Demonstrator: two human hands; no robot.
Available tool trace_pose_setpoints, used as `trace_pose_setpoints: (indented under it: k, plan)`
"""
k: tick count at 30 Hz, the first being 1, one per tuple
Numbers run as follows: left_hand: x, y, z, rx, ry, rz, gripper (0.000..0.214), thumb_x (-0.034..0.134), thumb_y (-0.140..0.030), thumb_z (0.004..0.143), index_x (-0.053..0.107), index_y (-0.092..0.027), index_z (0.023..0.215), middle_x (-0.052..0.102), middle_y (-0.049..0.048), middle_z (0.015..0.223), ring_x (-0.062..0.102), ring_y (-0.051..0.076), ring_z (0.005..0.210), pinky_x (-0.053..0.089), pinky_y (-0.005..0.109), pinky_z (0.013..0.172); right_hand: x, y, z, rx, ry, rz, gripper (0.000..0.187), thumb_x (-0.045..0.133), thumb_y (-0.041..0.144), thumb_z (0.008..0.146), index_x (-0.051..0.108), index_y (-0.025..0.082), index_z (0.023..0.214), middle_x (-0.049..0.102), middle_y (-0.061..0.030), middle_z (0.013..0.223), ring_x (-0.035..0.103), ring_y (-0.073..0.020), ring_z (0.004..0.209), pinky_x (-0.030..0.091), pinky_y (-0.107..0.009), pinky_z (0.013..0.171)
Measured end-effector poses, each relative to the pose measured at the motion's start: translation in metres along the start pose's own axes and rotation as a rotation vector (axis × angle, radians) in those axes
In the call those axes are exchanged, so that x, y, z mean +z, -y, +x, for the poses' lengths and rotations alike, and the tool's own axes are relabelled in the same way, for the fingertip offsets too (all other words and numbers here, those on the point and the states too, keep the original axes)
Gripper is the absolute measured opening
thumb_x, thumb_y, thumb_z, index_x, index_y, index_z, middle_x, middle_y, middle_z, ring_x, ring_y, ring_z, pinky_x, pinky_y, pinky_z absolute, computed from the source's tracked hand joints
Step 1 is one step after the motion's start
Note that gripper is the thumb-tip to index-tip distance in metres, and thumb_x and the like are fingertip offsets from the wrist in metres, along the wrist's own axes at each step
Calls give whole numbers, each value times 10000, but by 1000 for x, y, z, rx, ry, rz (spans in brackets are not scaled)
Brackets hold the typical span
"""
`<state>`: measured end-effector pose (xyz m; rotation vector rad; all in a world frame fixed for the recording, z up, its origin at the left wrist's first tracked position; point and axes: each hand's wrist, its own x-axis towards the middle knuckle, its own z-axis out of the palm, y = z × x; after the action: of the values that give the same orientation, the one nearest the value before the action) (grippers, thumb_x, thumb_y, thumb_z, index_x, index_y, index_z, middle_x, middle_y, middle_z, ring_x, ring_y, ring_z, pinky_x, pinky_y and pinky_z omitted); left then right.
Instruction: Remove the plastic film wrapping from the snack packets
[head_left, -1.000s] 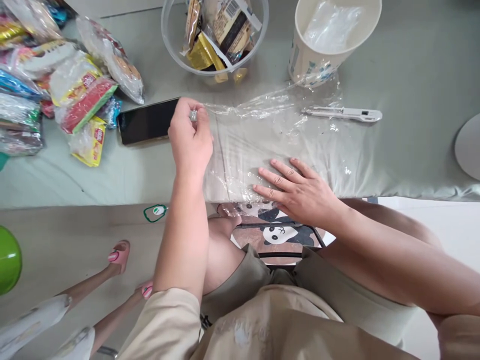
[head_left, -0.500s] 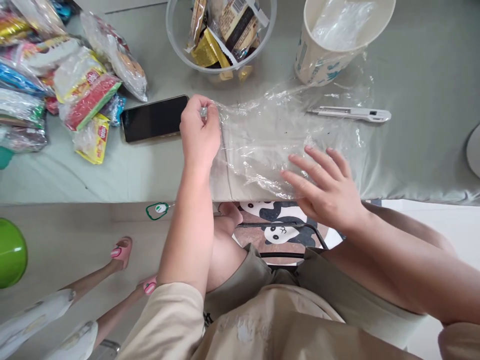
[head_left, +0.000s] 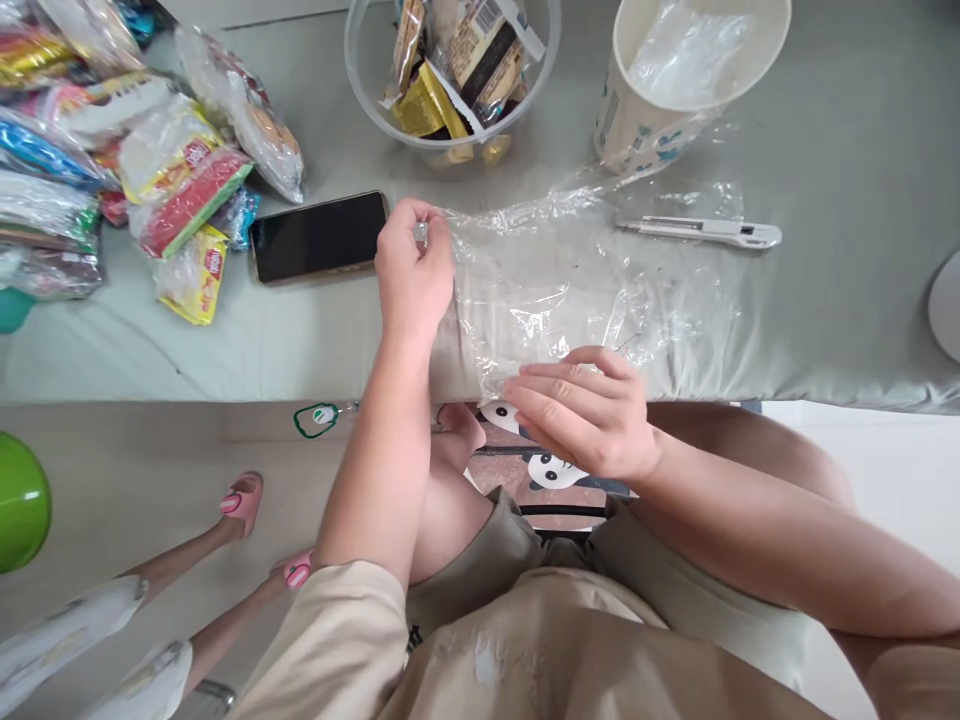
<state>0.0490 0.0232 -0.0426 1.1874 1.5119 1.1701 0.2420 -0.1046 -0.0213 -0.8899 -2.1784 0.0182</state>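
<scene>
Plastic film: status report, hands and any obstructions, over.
Left hand pinching wrinkled plastic film, left end. Right hand at its near edge, contact unclear. Utility knife overlapping its right side, possibly in the way.

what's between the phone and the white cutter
In the head view, the left hand and the clear plastic film lie between the phone and cutter.

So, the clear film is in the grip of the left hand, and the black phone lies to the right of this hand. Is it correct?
Not fully: the head view shows the black phone to the left of the left hand. The clear film is indeed in that hand's grip.
</scene>
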Motion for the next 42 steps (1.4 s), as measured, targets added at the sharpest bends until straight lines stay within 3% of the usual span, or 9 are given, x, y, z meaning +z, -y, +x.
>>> trace_pose_setpoints:
  k: [4,11,17,22,25,28,31,34,42]
  plan:
    - [4,-4,-1,57,-91,81,241,726,-447,907,585,-264,839,532,-21,676,618,167,703,438,264,601,11,4,-3,114,153,-159,381,588,351,1021,660,212,1369,688,-118,1433,700,-264,1241,505,-434,1025]
    - [5,-4,2,121,-113,80,267,740,-426,901,567,-252,795,518,-22,685,591,151,670,411,256,576,6,12,-6,-126,49,36,238,656,245,993,761,218,1205,781,-33,1273,711,-219,1227,529,-403,1045]
    - [3,-7,3,80,-86,72,272,725,-436,907,551,-257,799,465,-28,626,585,167,645,388,278,593,13,29,-22,-204,159,174,248,616,199,1002,749,154,1206,769,-90,1291,703,-238,1247,537,-419,1024]
    - [-6,-9,6,64,-54,153,277,765,-434,880,563,-262,797,412,-52,564,543,142,581,330,291,559,-1,15,-20,-301,202,346,181,569,299,1031,723,210,1068,797,-47,1062,725,-131,986,547,-331,903]
    - [-11,-11,6,72,-54,219,212,705,-305,961,549,-242,831,382,-81,524,451,89,499,298,285,541,-32,-13,-15,-58,-15,215,148,599,289,973,672,274,1101,744,-12,974,702,-162,927,542,-341,811]
    - [-12,-11,7,77,-114,215,179,605,-139,1016,525,-216,876,368,-97,535,385,49,471,264,278,535,-62,-41,-15,480,-216,-29,442,719,394,852,581,283,1258,653,-105,1152,653,-277,1042,531,-430,812]
    - [-11,-8,11,83,-176,156,217,531,-70,1026,487,-212,867,357,-90,561,370,49,472,259,281,523,-77,-53,-20,933,51,62,744,762,511,808,445,256,1430,692,-121,1084,653,-275,856,522,-431,708]
    - [-8,-9,14,83,-217,118,240,496,-51,1021,461,-214,847,340,-85,562,362,58,476,257,282,510,-79,-54,-23,1042,243,154,613,731,423,853,488,290,1401,689,3,733,553,-200,575,471,-372,607]
    - [-9,-40,7,-231,-449,-72,233,402,-70,989,427,-217,811,308,-86,499,245,61,393,67,310,467,-94,-63,-13,1209,44,410,342,663,262,814,581,273,1146,487,100,526,332,-98,406,292,-273,451]
